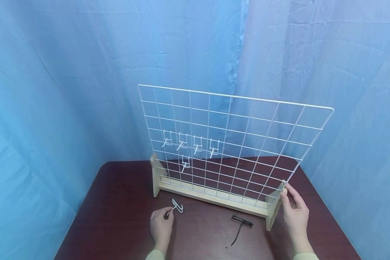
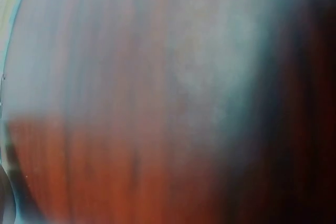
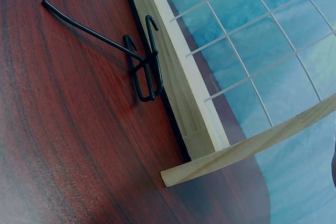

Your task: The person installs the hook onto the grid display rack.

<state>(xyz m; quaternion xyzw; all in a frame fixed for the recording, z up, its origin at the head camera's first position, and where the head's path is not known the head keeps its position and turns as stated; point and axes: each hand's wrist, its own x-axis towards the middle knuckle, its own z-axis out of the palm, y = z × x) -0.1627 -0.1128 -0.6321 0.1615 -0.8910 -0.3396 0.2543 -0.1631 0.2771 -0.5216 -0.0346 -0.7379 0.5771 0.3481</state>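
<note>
In the head view my left hand pinches the stem of a white wire hook just above the table. My right hand grips the top of the right wooden side piece, where the grid's lower right edge meets it. A white wire grid panel stands tilted in the wooden base. Several white hooks hang on its left half, most in one row, with a single hook lower down. A black wire hook lies on the table before the base.
The dark red wood table carries everything. Light blue curtains enclose the back and both sides. The left wooden side piece supports the grid's other end. The left wrist view shows mostly blurred tabletop.
</note>
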